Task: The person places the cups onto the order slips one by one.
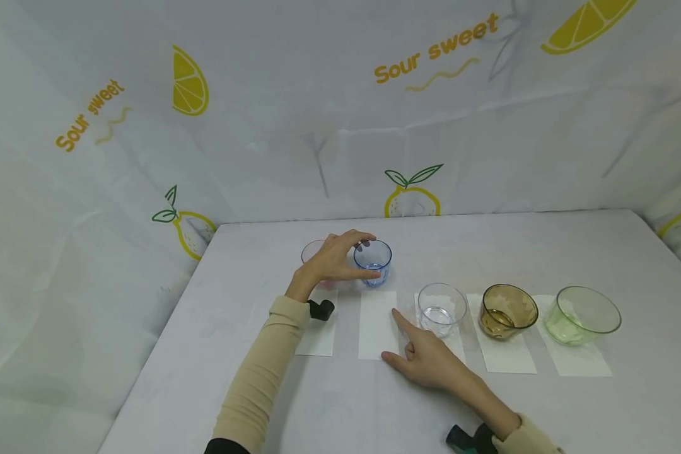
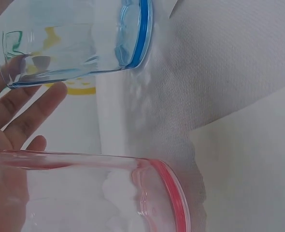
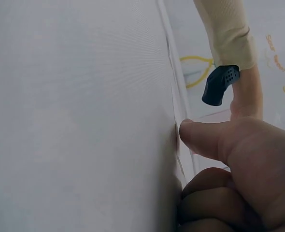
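Note:
My left hand (image 1: 336, 258) holds a blue-tinted glass (image 1: 377, 257) near its rim, thumb at the near side and fingers at the far side. In the left wrist view, fingertips (image 2: 53, 99) show against the blue glass. A pink-rimmed glass (image 2: 174, 193) stands close beside it, largely hidden behind the left hand in the head view. My right hand (image 1: 428, 360) holds nothing. Its index finger points forward at the right edge of a white paper strip (image 1: 376, 328), thumb spread and other fingers curled. A clear glass (image 1: 441, 302) stands just beyond that hand.
An amber glass (image 1: 507, 309) and a green-tinted glass (image 1: 581, 315) stand on white strips at the right. Another strip (image 1: 316, 340) lies below the left wrist. The white table (image 1: 232, 353) ends at a lemon-printed cloth backdrop (image 1: 272, 157).

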Motion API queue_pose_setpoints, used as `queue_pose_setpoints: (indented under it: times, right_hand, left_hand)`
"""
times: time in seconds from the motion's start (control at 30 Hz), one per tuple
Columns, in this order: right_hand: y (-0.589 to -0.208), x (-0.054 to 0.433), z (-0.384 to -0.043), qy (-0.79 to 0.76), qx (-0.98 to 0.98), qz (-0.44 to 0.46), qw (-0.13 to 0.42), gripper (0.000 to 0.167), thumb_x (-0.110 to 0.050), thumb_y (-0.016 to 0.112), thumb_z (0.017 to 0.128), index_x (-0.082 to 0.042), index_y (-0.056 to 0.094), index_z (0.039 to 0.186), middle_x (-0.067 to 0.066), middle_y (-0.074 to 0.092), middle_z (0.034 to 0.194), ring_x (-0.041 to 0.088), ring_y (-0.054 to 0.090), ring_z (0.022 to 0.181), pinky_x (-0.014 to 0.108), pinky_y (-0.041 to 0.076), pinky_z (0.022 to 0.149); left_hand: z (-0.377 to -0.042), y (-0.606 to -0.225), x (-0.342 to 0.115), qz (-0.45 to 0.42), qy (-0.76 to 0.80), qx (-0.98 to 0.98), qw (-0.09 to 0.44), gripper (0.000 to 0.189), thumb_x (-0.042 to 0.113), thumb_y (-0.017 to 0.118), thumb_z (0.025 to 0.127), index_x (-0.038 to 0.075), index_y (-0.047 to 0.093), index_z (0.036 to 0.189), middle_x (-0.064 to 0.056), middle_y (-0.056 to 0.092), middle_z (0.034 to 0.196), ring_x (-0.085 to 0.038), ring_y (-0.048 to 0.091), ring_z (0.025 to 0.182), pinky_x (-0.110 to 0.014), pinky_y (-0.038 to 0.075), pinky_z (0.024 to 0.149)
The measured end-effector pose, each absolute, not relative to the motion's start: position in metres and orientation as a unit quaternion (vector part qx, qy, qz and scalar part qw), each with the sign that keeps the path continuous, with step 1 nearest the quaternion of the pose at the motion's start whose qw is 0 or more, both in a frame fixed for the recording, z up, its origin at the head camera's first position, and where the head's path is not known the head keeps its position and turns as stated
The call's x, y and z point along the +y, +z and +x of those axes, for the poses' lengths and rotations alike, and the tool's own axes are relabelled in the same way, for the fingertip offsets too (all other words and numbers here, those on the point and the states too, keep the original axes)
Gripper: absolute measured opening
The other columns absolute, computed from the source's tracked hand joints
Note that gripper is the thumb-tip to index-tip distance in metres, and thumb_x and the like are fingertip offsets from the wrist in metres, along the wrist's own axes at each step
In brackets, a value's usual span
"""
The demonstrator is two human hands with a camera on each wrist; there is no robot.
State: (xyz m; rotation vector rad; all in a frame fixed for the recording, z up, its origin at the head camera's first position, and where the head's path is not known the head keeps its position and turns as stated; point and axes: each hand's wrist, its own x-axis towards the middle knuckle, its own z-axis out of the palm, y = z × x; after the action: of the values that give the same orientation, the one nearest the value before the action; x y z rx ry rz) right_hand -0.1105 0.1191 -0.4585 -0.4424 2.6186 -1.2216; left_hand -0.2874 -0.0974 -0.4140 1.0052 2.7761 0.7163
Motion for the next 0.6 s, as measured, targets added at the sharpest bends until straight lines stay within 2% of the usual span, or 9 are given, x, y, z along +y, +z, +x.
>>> queue_pose_setpoints:
  times: [0.3, 0.5, 0.6]
  right_hand:
    - [-0.459, 0.1142, -0.1127, -0.409, 0.894, -0.133, 0.123, 0.081, -0.029, 0.075, 0.092, 0.008, 0.037, 0.153, -0.011, 0.033, 0.047, 0.003, 0.028, 0.045, 0.017, 0.025, 0.044]
    - [-0.4584, 0.1124, -0.1124, -0.409, 0.896, -0.118, 0.124, 0.081, -0.028, 0.076, 0.091, 0.006, 0.038, 0.153, -0.01, 0.034, 0.047, 0.004, 0.028, 0.045, 0.018, 0.025, 0.044]
    - [-0.4589, 0.1121, -0.1124, -0.406, 0.898, -0.116, 0.124, 0.081, -0.028, 0.077, 0.09, 0.005, 0.038, 0.154, -0.01, 0.034, 0.047, 0.004, 0.029, 0.045, 0.018, 0.025, 0.044]
  left_hand:
    - [-0.2859, -0.412, -0.0988, 0.335, 0.242, 0.909, 0.048, 0.077, 0.052, 0.082, 0.081, 0.019, 0.054, 0.146, -0.002, 0.064, 0.133, -0.017, 0.059, 0.121, -0.047, 0.04, 0.11]
    - [-0.2828, -0.4079, -0.0991, 0.332, 0.25, 0.909, 0.025, 0.08, 0.053, 0.083, 0.08, 0.019, 0.055, 0.146, -0.001, 0.062, 0.136, -0.021, 0.058, 0.127, -0.052, 0.039, 0.116]
    - [-0.2798, -0.4043, -0.0988, 0.331, 0.26, 0.907, 0.018, 0.08, 0.052, 0.084, 0.079, 0.019, 0.055, 0.146, -0.001, 0.061, 0.137, -0.021, 0.057, 0.13, -0.05, 0.043, 0.114]
